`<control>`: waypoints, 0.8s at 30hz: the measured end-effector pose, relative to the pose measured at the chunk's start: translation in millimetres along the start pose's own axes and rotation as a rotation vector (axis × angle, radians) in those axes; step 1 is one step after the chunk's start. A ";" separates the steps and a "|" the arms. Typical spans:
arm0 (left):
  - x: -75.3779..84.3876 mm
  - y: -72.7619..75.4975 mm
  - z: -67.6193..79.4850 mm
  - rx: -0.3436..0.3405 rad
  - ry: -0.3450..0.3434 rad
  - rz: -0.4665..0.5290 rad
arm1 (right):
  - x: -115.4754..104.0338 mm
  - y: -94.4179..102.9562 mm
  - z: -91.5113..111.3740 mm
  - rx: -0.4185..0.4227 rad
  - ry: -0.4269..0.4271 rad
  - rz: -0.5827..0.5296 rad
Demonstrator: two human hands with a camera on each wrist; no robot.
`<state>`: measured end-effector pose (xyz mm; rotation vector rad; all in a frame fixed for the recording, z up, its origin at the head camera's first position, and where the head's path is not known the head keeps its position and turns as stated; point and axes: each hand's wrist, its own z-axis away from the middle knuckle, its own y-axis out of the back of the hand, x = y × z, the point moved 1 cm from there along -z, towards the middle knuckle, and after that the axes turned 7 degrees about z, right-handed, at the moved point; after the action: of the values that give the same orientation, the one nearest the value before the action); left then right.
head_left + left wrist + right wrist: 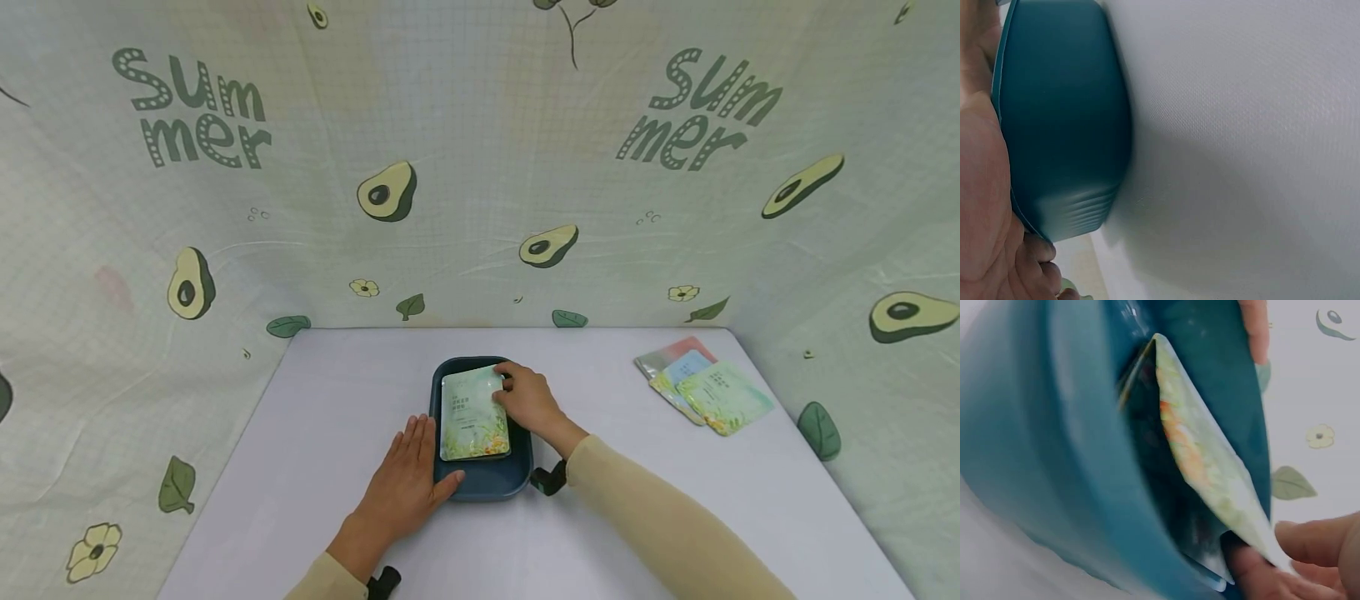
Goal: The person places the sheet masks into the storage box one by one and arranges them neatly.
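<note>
A dark blue tray (483, 487) with raised walls stands on the white table. My right hand (528, 398) pinches the right edge of a pale green sachet (468, 412) printed with flowers, over the tray. In the right wrist view, the thumb (1313, 540) lies on the printed face and a finger goes behind it. The sachet stands tilted there, with another flat packet (1210, 572) under it, mostly hidden. My left hand (408, 479) rests along the tray's left rim, fingers straight and thumb over the front corner; the left wrist view shows its palm against the rim.
To the right on the table (337, 392) lie several overlapping packets, with a green floral one (726, 398) on top and blue (690, 365) and red ones (678, 350) partly covered. A cloth (465, 125) printed with avocados hangs behind and at both sides.
</note>
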<state>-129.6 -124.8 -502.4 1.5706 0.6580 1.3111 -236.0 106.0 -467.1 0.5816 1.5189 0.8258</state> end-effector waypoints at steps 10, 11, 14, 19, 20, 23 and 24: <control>5.3 -5.3 -4.2 -0.016 0.004 0.010 | 34.9 51.6 17.8 0.193 0.027 0.122; 5.3 -5.7 -4.0 -0.014 0.003 0.010 | 44.7 56.5 18.9 0.216 0.032 0.149; 5.1 -6.8 -3.2 -0.003 -0.004 0.021 | 80.9 69.1 23.8 0.251 0.019 0.273; 2.6 -9.0 -0.5 -0.008 0.018 0.006 | 144.4 86.2 36.7 0.191 -0.085 0.476; 2.0 -9.0 0.0 -0.007 0.022 0.003 | 155.4 90.0 40.1 0.174 -0.114 0.497; 1.2 -8.2 0.3 -0.010 0.033 -0.006 | 185.2 103.1 50.7 0.149 -0.194 0.537; 1.6 -7.5 0.0 -0.008 0.030 0.000 | 193.4 107.8 54.8 0.147 -0.227 0.538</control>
<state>-127.9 -120.4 -508.5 1.5474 0.6708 1.3380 -217.2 330.3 -503.7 1.1850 1.2322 1.0153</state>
